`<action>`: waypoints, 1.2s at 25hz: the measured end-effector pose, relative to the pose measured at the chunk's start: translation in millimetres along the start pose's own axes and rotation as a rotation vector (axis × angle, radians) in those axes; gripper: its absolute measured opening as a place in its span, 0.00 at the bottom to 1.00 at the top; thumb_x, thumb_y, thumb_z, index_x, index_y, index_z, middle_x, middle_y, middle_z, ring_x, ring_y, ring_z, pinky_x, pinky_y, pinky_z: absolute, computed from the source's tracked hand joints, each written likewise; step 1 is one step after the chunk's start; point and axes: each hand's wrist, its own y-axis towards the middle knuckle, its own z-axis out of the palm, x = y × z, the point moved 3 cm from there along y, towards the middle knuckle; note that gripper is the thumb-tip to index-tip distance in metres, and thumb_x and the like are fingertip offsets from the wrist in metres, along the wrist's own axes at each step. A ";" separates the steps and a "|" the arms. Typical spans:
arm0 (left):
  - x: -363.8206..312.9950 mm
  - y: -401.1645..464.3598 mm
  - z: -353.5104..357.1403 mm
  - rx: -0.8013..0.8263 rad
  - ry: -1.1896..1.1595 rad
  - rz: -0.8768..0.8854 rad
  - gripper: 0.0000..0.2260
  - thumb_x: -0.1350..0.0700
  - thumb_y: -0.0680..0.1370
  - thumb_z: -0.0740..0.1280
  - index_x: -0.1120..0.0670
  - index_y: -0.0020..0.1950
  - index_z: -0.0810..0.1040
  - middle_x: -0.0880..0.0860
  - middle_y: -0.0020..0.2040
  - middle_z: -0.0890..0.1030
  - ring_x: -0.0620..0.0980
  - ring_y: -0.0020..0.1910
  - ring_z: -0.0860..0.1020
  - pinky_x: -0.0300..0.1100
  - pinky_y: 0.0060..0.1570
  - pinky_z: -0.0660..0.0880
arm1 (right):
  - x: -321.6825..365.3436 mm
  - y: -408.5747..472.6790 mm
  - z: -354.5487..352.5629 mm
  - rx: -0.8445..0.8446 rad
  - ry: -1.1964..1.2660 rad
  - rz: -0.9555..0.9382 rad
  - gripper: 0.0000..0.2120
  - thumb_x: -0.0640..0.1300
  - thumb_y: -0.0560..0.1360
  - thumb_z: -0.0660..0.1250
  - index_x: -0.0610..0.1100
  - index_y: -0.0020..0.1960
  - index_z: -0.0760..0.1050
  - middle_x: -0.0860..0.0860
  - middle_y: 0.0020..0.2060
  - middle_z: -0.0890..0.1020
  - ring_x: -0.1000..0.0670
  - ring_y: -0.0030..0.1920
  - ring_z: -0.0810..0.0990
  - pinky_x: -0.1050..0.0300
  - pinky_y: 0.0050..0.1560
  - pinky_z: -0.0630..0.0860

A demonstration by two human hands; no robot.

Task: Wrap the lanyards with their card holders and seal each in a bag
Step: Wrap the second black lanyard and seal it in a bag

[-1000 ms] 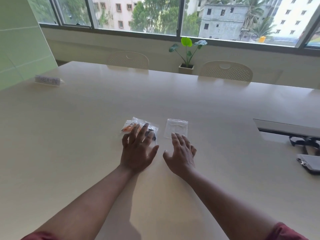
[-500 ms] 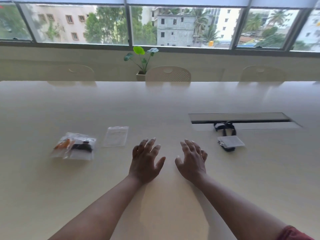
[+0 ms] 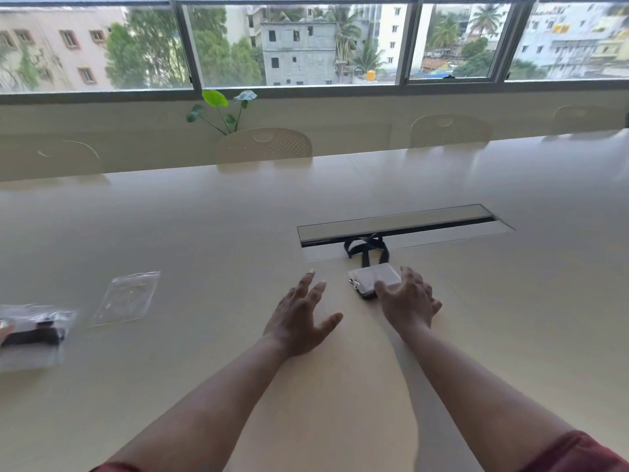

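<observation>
My two forearms reach forward across the pale table [image 3: 204, 233], a red sleeve [image 3: 578, 451] showing at my right elbow near the bottom edge. My left hand [image 3: 299, 321] is held palm down close over the tabletop, fingers straight and spread wide, thumb splayed to the right, holding nothing. My right hand [image 3: 408, 301] is further right and slightly farther out, fingers spread and gently bent, its fingertips at the near right edge of a card holder [image 3: 374, 277]; I cannot tell whether they press on it or only meet it, and nothing is gripped. The clear card holder lies flat, a metal clip at its left end, and its black lanyard [image 3: 366, 247] trails away in loops to the near lip of a long cable slot [image 3: 401, 223] set into the table. Well to the left, near my left forearm's level, a sealed bag [image 3: 34, 335] holding a dark wrapped lanyard lies at the frame edge, and just beyond it to the right an empty clear bag [image 3: 127, 298] lies flat. On the far side stand cream chairs [image 3: 265, 144], a potted plant [image 3: 221, 110] and a wide window [image 3: 306, 46] facing buildings and trees.
</observation>
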 end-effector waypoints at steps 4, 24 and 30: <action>-4.4 14.0 4.6 -0.033 0.030 -0.049 0.42 0.24 0.73 0.54 0.48 0.81 0.60 0.47 0.81 0.62 0.52 0.75 0.63 0.48 0.76 0.60 | 3.7 13.7 9.2 -0.001 -0.054 -0.050 0.39 0.74 0.67 0.61 0.51 0.70 0.68 0.50 0.64 0.78 0.43 0.66 0.71 0.42 0.61 0.63; 16.1 -27.7 -24.8 -0.043 -1.190 -0.161 0.10 0.58 0.76 0.72 0.63 0.53 0.81 0.63 0.48 0.85 0.55 0.44 0.83 0.50 0.47 0.82 | 55.4 -91.7 33.6 0.260 0.411 -0.542 0.52 0.60 0.71 0.71 0.60 0.80 0.37 0.67 0.43 0.84 0.65 0.47 0.80 0.53 0.62 0.69; 42.7 -60.9 -39.2 -0.179 -1.732 -0.431 0.07 0.63 0.81 0.67 0.61 0.59 0.77 0.60 0.47 0.81 0.51 0.40 0.79 0.39 0.39 0.76 | 79.0 -120.7 37.8 0.180 0.127 -0.725 0.12 0.63 0.75 0.62 0.56 0.44 0.78 0.60 0.25 0.74 0.61 0.35 0.74 0.51 0.57 0.66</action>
